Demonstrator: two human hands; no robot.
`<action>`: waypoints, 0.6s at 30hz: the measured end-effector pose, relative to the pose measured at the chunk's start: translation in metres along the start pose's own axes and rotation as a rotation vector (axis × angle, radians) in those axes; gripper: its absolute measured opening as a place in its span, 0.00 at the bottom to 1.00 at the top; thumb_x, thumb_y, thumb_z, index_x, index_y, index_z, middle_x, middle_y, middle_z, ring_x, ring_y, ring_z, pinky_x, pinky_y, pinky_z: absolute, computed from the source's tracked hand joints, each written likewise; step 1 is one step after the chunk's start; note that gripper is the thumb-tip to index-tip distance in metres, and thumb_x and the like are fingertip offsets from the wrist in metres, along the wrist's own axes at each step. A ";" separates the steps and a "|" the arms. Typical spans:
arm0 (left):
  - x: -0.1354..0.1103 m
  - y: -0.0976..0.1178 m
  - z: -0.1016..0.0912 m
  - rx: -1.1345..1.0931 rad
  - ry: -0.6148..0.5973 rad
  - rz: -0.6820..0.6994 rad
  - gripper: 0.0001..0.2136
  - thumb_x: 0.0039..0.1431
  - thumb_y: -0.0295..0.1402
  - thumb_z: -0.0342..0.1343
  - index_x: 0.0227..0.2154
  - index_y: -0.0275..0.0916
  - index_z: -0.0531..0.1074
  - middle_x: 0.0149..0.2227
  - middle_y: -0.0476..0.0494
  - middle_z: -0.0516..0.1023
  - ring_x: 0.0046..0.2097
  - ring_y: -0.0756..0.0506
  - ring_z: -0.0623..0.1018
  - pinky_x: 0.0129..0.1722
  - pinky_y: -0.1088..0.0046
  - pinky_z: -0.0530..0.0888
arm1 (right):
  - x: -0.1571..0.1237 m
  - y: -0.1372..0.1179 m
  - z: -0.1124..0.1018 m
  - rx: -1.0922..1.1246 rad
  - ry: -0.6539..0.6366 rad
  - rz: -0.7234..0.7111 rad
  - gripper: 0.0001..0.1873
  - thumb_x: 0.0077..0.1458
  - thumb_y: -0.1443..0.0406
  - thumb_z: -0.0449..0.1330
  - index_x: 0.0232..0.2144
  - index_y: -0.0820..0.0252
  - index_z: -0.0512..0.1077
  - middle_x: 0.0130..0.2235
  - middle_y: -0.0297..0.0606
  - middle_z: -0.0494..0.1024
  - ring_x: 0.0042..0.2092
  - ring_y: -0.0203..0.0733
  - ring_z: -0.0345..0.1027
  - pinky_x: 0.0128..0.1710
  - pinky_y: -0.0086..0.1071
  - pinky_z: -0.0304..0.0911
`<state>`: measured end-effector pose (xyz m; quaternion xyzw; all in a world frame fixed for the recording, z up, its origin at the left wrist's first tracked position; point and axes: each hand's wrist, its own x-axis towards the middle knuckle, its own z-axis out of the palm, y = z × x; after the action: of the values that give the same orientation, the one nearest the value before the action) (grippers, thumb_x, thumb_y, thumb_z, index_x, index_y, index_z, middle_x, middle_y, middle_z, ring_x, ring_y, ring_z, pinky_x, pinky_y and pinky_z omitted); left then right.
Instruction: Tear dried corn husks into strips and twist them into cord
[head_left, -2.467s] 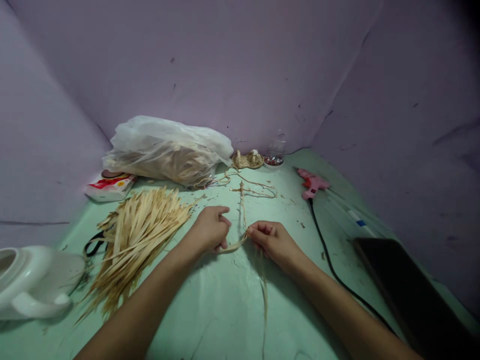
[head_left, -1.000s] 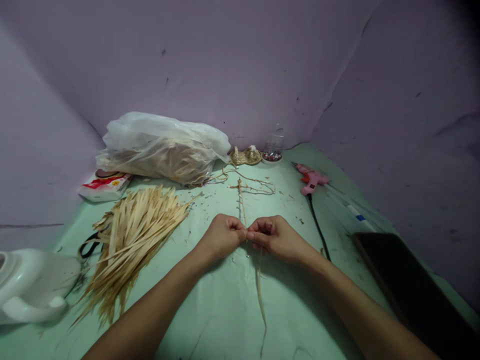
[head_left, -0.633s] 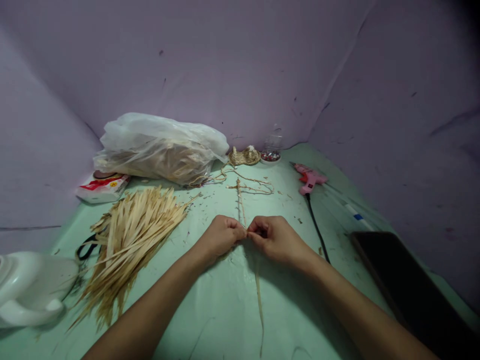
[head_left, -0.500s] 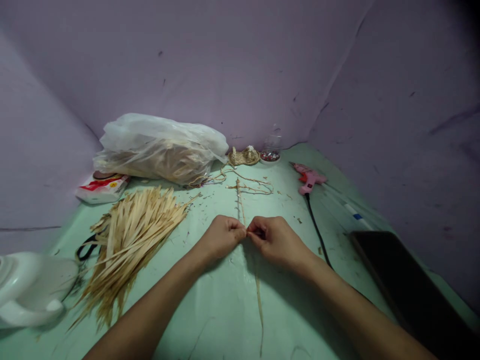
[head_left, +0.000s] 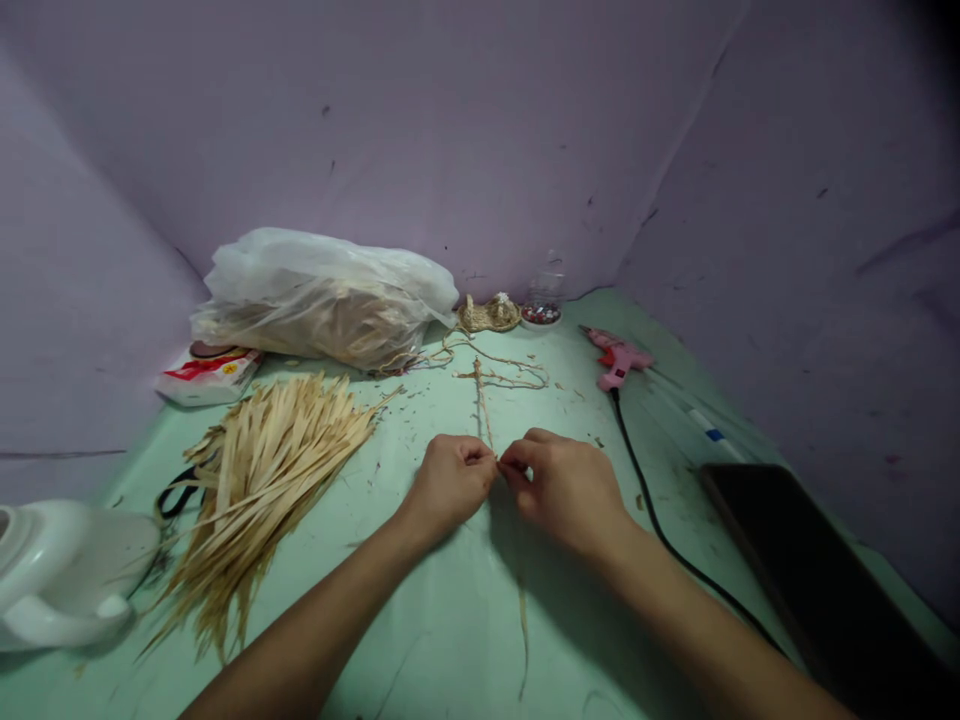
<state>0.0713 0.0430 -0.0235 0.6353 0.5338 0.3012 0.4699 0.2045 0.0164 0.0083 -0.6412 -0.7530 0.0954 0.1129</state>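
Note:
My left hand [head_left: 456, 480] and my right hand [head_left: 566, 480] meet fingertip to fingertip over the middle of the table. Both pinch a thin twisted fibre cord [head_left: 485, 410], which runs away from me to a knotted end. Below my right hand a loose flat strand [head_left: 523, 625] trails toward me. The exact spot where the fingers grip is small and partly hidden. Beyond my hands, a looped length of cord [head_left: 525, 378] lies at the cord's far end. To the left rests a bundle of dry straw-coloured strips [head_left: 277, 470].
A plastic bag [head_left: 322, 300] of fibre sits against the wall, beside a red-and-white packet [head_left: 210, 375]. A small woven piece [head_left: 489, 315] and a clear container of beads [head_left: 542, 312] stand behind. Rightward are a pink glue gun [head_left: 619, 360] and a dark tablet-like slab [head_left: 810, 570]; a white jug [head_left: 60, 575] lies left.
My right hand has shifted slightly right, its fingers changing their pinch. The left hand has rolled a little inward. The trailing strand has moved slightly.

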 end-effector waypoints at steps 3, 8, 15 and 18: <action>0.001 -0.002 0.003 -0.069 0.002 -0.061 0.06 0.41 0.29 0.47 0.15 0.34 0.67 0.16 0.53 0.61 0.21 0.54 0.58 0.20 0.78 0.55 | -0.007 -0.009 -0.004 -0.114 -0.042 -0.006 0.11 0.50 0.66 0.52 0.27 0.58 0.75 0.29 0.39 0.75 0.26 0.37 0.67 0.21 0.31 0.41; 0.001 -0.003 0.007 -0.281 0.020 -0.259 0.04 0.37 0.28 0.49 0.14 0.35 0.67 0.11 0.56 0.56 0.17 0.55 0.54 0.17 0.78 0.51 | -0.014 -0.018 0.004 -0.170 -0.125 -0.059 0.14 0.51 0.72 0.49 0.34 0.61 0.74 0.29 0.43 0.75 0.27 0.39 0.69 0.20 0.32 0.39; -0.001 0.009 0.004 -0.392 -0.014 -0.351 0.01 0.34 0.27 0.51 0.15 0.35 0.65 0.11 0.55 0.60 0.16 0.56 0.56 0.16 0.79 0.50 | -0.020 -0.035 0.001 -0.142 -0.295 -0.098 0.15 0.48 0.73 0.50 0.34 0.63 0.75 0.31 0.46 0.78 0.29 0.42 0.71 0.20 0.31 0.43; 0.000 0.011 -0.001 -0.342 -0.046 -0.347 0.03 0.36 0.29 0.52 0.17 0.35 0.67 0.11 0.56 0.57 0.15 0.57 0.53 0.16 0.78 0.48 | -0.034 -0.036 -0.020 -0.029 -0.534 -0.143 0.09 0.44 0.67 0.56 0.22 0.62 0.76 0.24 0.45 0.77 0.24 0.41 0.68 0.19 0.30 0.45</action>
<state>0.0750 0.0428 -0.0133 0.4519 0.5655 0.2874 0.6272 0.1819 -0.0228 0.0365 -0.5402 -0.8007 0.2420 -0.0926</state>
